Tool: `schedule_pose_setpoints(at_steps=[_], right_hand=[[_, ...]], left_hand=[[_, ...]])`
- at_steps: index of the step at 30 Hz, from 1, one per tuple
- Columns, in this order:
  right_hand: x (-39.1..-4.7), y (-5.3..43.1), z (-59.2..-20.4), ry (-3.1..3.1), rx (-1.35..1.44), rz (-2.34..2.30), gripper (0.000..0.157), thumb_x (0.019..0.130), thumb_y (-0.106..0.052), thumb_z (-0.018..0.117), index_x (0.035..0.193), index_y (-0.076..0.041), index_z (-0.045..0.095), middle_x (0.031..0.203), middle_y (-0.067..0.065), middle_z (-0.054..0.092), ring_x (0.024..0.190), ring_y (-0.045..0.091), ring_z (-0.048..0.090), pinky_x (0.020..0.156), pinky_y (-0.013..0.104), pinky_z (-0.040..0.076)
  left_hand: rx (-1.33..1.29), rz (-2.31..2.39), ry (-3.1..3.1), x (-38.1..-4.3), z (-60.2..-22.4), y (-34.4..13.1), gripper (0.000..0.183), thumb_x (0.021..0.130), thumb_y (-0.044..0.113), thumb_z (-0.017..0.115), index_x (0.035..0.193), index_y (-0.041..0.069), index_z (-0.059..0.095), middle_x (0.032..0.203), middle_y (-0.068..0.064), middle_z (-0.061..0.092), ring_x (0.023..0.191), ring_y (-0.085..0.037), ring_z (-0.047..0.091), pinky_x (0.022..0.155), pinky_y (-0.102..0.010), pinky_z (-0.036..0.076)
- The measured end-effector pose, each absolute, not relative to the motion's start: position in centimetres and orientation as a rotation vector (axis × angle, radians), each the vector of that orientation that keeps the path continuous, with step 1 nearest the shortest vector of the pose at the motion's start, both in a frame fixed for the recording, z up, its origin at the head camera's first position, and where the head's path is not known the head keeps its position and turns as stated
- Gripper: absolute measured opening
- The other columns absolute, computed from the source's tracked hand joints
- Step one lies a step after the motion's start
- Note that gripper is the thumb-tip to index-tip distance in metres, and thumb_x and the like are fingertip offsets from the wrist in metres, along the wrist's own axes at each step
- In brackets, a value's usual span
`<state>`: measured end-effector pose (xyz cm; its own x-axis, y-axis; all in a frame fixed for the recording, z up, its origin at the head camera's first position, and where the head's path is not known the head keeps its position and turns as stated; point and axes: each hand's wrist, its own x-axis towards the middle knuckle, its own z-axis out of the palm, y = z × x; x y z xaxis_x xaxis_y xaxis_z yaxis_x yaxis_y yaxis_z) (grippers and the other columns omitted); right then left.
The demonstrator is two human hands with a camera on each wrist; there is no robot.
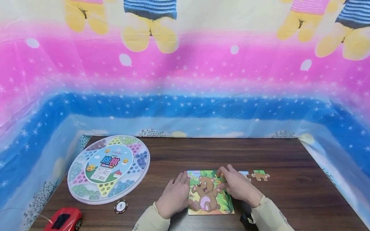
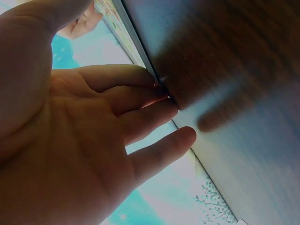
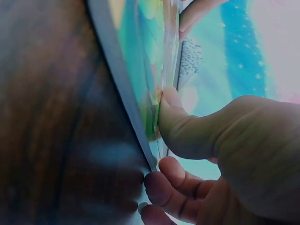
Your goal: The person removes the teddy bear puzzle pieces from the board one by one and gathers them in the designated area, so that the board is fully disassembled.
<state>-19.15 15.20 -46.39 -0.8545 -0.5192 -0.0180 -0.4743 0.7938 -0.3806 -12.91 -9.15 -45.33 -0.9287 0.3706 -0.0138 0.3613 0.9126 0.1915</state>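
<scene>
A square jigsaw puzzle with a smiling brown bear lies on the dark wooden table. My left hand rests along its left side, and the left wrist view shows those fingers nearly straight at the board's edge. Over the upper right part, my right hand bends its thumb and fingers around a green puzzle piece. In the right wrist view that piece sits slightly raised under the thumb; the other fingers are curled by the board's edge. My right hand hides that corner in the head view.
Right of the puzzle lie two loose pieces, a partly covered bluish piece and a brown-green piece. On the left are a round Chinese checkers set, a poker chip and a red toy car. A printed cloth surrounds the table.
</scene>
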Motion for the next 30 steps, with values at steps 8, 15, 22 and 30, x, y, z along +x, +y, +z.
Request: schedule_pose_setpoints(at_steps=[8, 15, 22, 30], right_hand=[[-19.18, 15.25, -46.44, 2.866, -0.773, -0.551, 0.037, 0.09, -0.014, 0.07, 0.126, -0.014, 0.058, 0.093, 0.003, 0.045, 0.057, 0.013, 0.04, 0.043, 0.024, 0.029], [-19.42, 15.17, -46.17, 2.852, -0.796, -0.534, 0.036, 0.088, -0.021, 0.073, 0.121, -0.016, 0.061, 0.088, 0.003, 0.041, 0.058, 0.013, 0.04, 0.044, 0.025, 0.031], [-19.74, 14.89, -45.8, 2.862, -0.778, -0.483, 0.033, 0.087, -0.005, 0.072, 0.116, -0.018, 0.063, 0.086, 0.0, 0.04, 0.062, 0.016, 0.039, 0.049, 0.028, 0.029], [-19.89, 14.86, -45.85, 2.824, -0.752, -0.53, 0.031, 0.088, -0.015, 0.072, 0.116, -0.016, 0.06, 0.089, 0.003, 0.038, 0.06, 0.016, 0.039, 0.047, 0.027, 0.03]], left_hand=[[0.566, 0.278, 3.01, -12.88, -45.31, -9.16, 0.103, 0.062, 0.062, 0.076, 0.135, -0.007, 0.052, 0.145, -0.023, 0.044, 0.133, -0.035, 0.043, 0.099, -0.051, 0.042], [0.547, 0.271, 2.989, -12.82, -45.26, -9.14, 0.104, 0.064, 0.063, 0.075, 0.137, -0.007, 0.05, 0.147, -0.022, 0.043, 0.135, -0.034, 0.042, 0.1, -0.05, 0.042], [0.555, 0.272, 3.006, -12.77, -45.27, -9.18, 0.103, 0.064, 0.061, 0.075, 0.136, -0.008, 0.051, 0.146, -0.023, 0.043, 0.135, -0.035, 0.042, 0.1, -0.052, 0.042], [0.563, 0.26, 3.002, -12.74, -45.27, -9.15, 0.103, 0.064, 0.061, 0.074, 0.136, -0.008, 0.051, 0.146, -0.024, 0.042, 0.135, -0.035, 0.041, 0.1, -0.053, 0.041]])
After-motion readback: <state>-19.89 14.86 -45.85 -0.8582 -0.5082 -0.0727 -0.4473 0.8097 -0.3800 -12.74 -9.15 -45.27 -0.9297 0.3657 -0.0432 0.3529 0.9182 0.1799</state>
